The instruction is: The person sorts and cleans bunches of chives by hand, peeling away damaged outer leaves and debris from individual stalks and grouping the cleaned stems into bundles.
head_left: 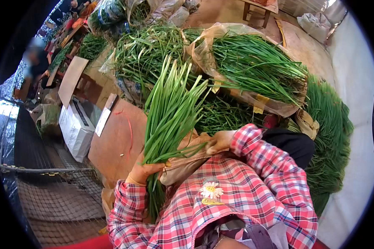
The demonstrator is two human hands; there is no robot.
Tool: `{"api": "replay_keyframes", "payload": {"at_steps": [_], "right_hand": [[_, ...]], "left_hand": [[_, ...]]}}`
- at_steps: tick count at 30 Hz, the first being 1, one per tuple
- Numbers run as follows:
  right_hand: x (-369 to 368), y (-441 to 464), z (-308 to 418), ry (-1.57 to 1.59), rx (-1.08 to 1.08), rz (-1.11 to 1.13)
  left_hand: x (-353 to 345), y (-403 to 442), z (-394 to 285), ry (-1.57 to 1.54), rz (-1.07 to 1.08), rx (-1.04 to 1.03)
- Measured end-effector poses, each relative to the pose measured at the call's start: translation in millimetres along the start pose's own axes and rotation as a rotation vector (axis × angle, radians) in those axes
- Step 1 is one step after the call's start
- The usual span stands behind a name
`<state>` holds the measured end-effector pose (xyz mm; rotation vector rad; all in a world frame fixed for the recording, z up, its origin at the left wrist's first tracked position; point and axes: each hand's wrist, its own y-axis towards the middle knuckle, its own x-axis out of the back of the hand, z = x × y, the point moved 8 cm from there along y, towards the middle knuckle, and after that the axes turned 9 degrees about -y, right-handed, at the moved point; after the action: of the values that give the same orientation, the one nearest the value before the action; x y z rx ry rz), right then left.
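Note:
A thick bunch of long green stalks point(168, 112) with pale ends stands up from my left hand point(144, 169), whose fingers are wrapped round its lower part. Leaf tips hang below that fist. To the right, my right hand point(220, 142) is closed at the tips of a few green leaves stretching sideways from the bunch. Brown cloth point(180, 168) lies across my lap under these leaves. Behind the bunch, more green stalks point(257, 68) lie in an open clear plastic wrap point(201, 54).
On the left are a reddish board point(116, 145) with a red string, a white box point(75, 130) and dark netting point(62, 203). A green pile point(330, 124) lines the right side by a white sheet point(355, 74). Another person point(37, 62) is at the far upper left.

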<state>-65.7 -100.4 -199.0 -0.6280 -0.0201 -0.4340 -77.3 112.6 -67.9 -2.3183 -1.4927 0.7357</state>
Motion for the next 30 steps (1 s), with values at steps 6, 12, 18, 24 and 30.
{"api": "replay_keyframes", "payload": {"at_steps": [6, 12, 18, 24, 30], "right_hand": [[42.0, 18.8, 65.4, 0.945, 0.781, -0.084], [74.9, -34.3, 105.1, 1.387, 1.108, -0.164], [60.7, -2.7, 68.7, 1.637, 0.813, -0.309], [60.9, -31.5, 85.8, 1.553, 0.874, -0.278], [56.0, -13.5, 85.0, 1.534, 0.941, -0.007]], "left_hand": [[-43.6, 25.5, -46.7, 0.065, 0.013, -0.318], [-62.8, 39.0, -47.2, 1.279, -0.321, -0.457], [-94.4, 50.6, -31.0, 1.725, -0.271, -0.514], [-76.8, 3.6, -75.4, 0.765, 0.041, -0.423], [-17.3, 33.7, -69.6, -0.042, -0.133, -0.491]]}}
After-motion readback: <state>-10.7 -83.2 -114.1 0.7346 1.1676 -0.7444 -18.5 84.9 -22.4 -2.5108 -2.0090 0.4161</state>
